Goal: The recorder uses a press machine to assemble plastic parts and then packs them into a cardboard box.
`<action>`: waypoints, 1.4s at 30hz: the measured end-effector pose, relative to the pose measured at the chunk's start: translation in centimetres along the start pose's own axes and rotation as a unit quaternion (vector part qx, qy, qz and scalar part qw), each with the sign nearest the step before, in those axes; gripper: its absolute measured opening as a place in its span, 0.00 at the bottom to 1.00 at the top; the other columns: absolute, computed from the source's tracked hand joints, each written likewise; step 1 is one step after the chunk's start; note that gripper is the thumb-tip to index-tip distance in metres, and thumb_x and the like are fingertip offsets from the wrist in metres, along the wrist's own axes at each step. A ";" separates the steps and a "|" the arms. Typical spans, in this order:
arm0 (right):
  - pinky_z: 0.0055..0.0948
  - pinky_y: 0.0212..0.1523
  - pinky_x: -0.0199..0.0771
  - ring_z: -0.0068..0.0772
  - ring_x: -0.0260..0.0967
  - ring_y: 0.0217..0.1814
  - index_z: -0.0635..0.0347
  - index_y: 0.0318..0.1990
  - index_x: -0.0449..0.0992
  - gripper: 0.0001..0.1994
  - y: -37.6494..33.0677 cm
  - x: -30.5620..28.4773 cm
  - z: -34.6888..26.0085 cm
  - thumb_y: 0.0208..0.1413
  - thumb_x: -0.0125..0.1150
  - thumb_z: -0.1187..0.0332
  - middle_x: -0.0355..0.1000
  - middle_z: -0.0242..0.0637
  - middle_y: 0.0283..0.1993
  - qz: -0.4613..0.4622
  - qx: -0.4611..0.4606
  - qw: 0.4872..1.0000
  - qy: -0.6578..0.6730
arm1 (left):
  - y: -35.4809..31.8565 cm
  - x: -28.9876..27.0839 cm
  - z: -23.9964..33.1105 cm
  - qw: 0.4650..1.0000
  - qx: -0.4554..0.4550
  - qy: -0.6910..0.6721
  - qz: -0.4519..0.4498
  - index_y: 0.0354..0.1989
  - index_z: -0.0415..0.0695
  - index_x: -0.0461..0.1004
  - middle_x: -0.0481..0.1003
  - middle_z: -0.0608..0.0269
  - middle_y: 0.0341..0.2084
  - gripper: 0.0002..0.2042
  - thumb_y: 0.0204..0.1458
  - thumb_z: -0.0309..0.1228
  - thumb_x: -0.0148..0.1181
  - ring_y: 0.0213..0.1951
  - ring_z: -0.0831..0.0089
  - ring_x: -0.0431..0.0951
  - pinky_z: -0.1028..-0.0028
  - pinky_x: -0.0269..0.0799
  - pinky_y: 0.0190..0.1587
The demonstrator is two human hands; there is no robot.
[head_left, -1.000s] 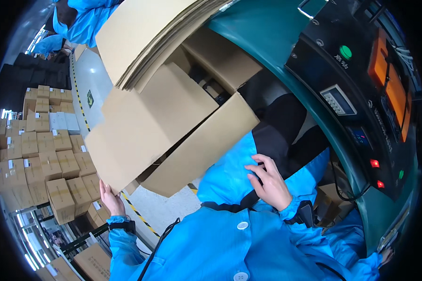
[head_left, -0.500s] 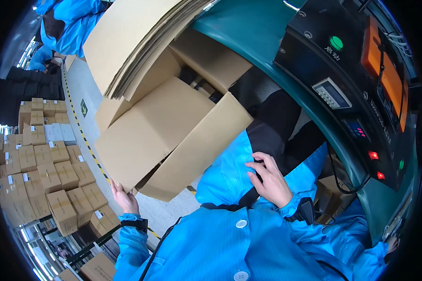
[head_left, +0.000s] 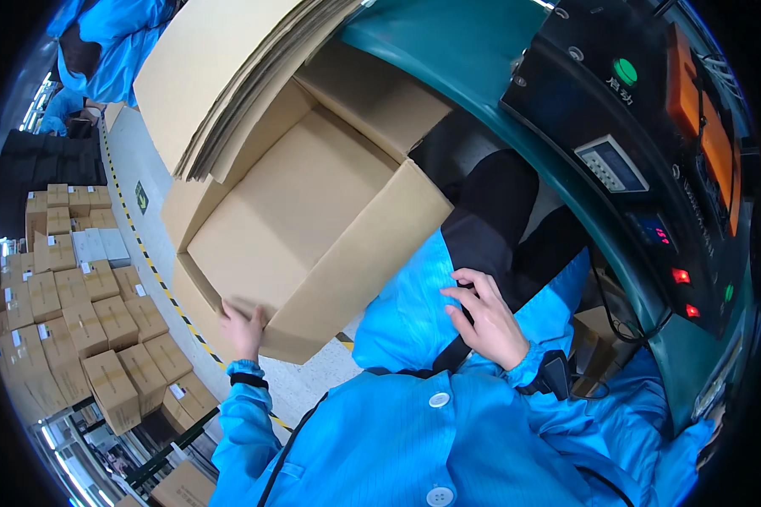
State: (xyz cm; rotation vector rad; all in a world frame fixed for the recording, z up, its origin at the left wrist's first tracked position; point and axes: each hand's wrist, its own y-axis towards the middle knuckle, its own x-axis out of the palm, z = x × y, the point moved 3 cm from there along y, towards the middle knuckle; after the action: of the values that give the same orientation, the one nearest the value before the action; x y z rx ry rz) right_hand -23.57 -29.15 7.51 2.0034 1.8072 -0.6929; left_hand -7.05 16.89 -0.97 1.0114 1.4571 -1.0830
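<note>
An open brown cardboard box stands tilted in view in front of me, its flaps spread outward. Inside it, a plain cardboard sheet lies flat and hides whatever is beneath. My left hand reaches over the box's near left corner, fingertips at the sheet's edge and thumb apart, slightly blurred. Over my lap, to the right of the box, my right hand hovers with loosely bent, separated fingers and nothing in them.
A stack of flat cardboard overhangs the box's far left side. To the right runs a green-topped bench carrying a black control panel with lit buttons. Many sealed cartons are piled at left beyond a striped floor line. Blue-clad people are nearby.
The cardboard sheet has gone down into the box, covering dark items that showed in a gap. My left hand has moved inward over the box's corner; my right hand has stayed put.
</note>
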 end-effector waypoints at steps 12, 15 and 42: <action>0.35 0.55 0.69 0.44 0.64 0.56 0.63 0.46 0.77 0.10 0.7 0.5 -0.1 0.59 0.60 0.70 0.64 0.43 0.55 -0.012 0.056 0.998 -0.005 | 8.3 5.8 16.6 0.945 0.222 0.049 -0.237 0.74 0.67 0.41 0.31 0.45 0.74 0.60 0.31 0.62 0.73 0.70 0.29 0.37 0.29 0.49 0.60; 0.35 0.55 0.68 0.43 0.64 0.55 0.63 0.46 0.77 0.10 1.0 0.9 0.0 0.58 0.60 0.70 0.64 0.43 0.54 -0.008 0.074 0.997 -0.013 | 8.5 8.2 16.7 0.947 0.226 0.063 -0.221 0.74 0.68 0.38 0.30 0.45 0.74 0.62 0.30 0.61 0.74 0.70 0.28 0.37 0.29 0.51 0.59; 0.37 0.50 0.71 0.45 0.65 0.51 0.63 0.44 0.77 0.10 2.3 0.7 -0.4 0.54 0.62 0.73 0.66 0.42 0.49 0.008 0.070 0.995 -0.064 | 6.4 9.6 30.1 0.823 0.501 0.078 -0.254 0.72 0.68 0.48 0.36 0.60 0.75 0.42 0.48 0.42 0.64 0.71 0.38 0.42 0.35 0.56 0.62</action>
State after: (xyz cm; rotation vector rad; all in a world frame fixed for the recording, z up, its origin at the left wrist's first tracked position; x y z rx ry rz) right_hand -21.24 -28.65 7.25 2.0076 1.7086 -0.9441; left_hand 4.91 -10.20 -13.71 1.4683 1.2768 -2.3480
